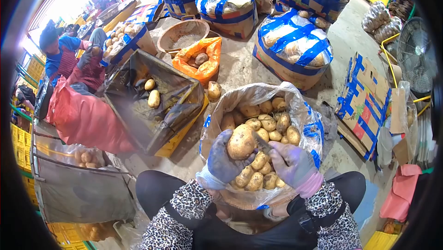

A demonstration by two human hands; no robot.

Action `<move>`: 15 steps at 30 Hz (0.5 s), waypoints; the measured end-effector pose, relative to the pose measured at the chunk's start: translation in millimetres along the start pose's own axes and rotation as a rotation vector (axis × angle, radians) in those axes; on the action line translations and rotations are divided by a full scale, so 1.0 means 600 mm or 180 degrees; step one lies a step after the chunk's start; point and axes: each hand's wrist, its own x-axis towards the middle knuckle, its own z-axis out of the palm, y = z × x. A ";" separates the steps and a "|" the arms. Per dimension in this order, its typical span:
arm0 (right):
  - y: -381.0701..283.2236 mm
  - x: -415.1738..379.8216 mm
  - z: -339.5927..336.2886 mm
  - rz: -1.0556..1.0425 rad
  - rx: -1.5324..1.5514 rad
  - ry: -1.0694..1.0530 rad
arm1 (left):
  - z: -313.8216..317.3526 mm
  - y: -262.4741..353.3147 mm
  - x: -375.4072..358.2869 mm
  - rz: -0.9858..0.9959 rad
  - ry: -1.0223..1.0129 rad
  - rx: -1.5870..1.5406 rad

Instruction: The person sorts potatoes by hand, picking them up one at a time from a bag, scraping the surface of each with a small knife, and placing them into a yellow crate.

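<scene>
A large potato (241, 142) rests in my left hand (218, 161), the gloved fingers curled round it from the left and below. My gloved right hand (293, 163) grips a small knife (262, 143), whose dark blade points at the potato's right side. Both hands are over a round container lined with clear plastic (307, 107) and banded in blue tape, which stands between my knees. Many smaller potatoes (267, 122) fill it.
Left stands a dark-lined crate (182, 90) with two potatoes, beside a red sack (87, 120) and a seated person (69, 58). An orange bag (210, 60) and basin (194, 28) lie ahead. Taped potato packs (293, 47) stand behind; flattened cardboard (364, 102) and a fan (415, 56) are right.
</scene>
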 end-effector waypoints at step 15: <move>-0.018 0.009 -0.017 0.0428 0.0022 -0.0279 | 0.002 -0.031 0.003 0.0292 0.0087 0.0011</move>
